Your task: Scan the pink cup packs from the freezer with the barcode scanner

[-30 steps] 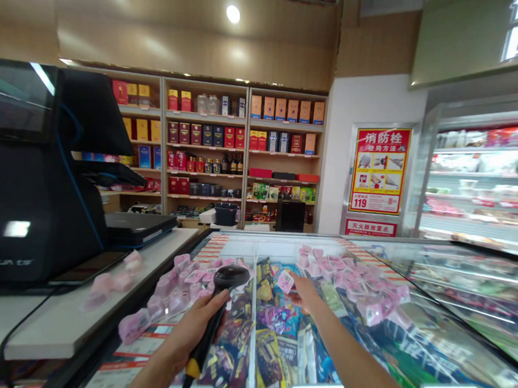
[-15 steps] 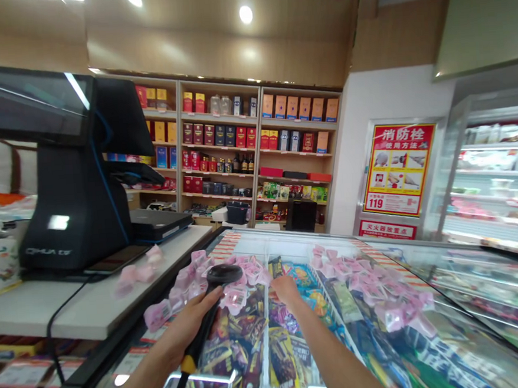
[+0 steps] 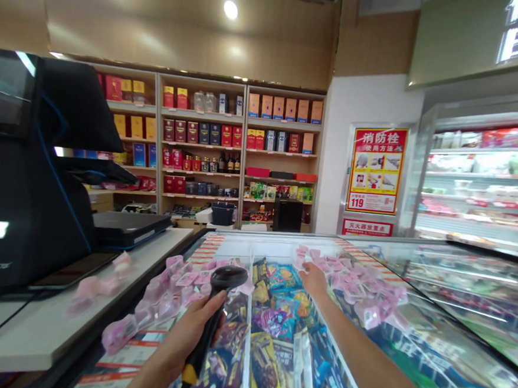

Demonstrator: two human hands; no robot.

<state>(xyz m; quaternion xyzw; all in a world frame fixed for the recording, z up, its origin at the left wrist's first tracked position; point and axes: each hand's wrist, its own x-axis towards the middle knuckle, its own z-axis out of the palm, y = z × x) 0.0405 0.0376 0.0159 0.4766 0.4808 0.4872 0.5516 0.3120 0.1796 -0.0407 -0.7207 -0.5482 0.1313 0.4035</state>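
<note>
My left hand is wrapped around the handle of a black barcode scanner, its head pointing away over the freezer glass. Fingers bent and pinched, my right hand is at the near-left end of the right-hand group of small pink plastic cups. A pink cup shows at its fingertips, partly hidden. Another group of pink cups lies left of the scanner, on the freezer's glass top. Several more pink cups sit on the white counter, blurred.
Under the glass, wrapped ice creams fill wire baskets. A black cash register and a phone stand on the counter at left. Shelves of boxes line the back, and a refrigerated display is at right.
My right hand has moved right, from beside the left group of pink cups to the right group. The scanner stays in my left hand. The view has turned slightly right.
</note>
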